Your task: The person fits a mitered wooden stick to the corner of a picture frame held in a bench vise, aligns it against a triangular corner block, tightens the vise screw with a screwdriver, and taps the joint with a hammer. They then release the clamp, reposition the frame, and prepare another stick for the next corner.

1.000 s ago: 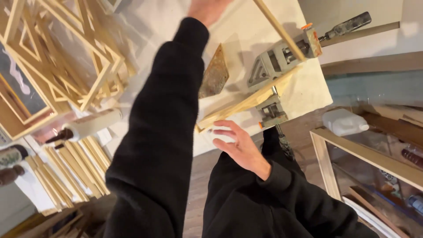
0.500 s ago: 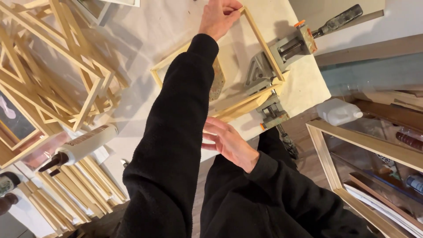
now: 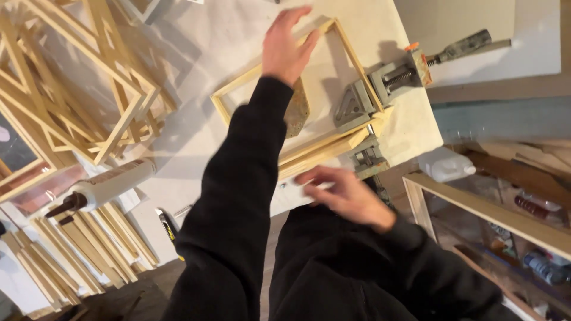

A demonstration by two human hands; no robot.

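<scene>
Pale wood: the rectangular frame [image 3: 285,89] lies flat on the white worktable [image 3: 196,47], one corner seated in the grey metal corner clamp [image 3: 372,95] at the table's right edge. Your left hand [image 3: 285,44] is over the frame's far side, fingers extended and slightly spread, gripping nothing; whether the fingertips touch the far rail cannot be told. Your right hand [image 3: 342,193] is near the table's front edge, just below the stacked wood strips [image 3: 324,151], fingers open and loose, motion-blurred, empty. A brownish triangular metal plate [image 3: 297,113] lies inside the frame, partly hidden by your left sleeve. The clamp's screw handle [image 3: 461,46] projects right, past the table edge. Left of the frame, a stack of finished wooden frames [image 3: 77,89] is piled on the table. A white caulk-type tube [image 3: 110,184] lies near the table's lower left edge. More wood strips [image 3: 77,249] lean below it. A white plastic jug [image 3: 446,166] sits to the right, beside a wooden shelf unit [image 3: 493,220].
</scene>
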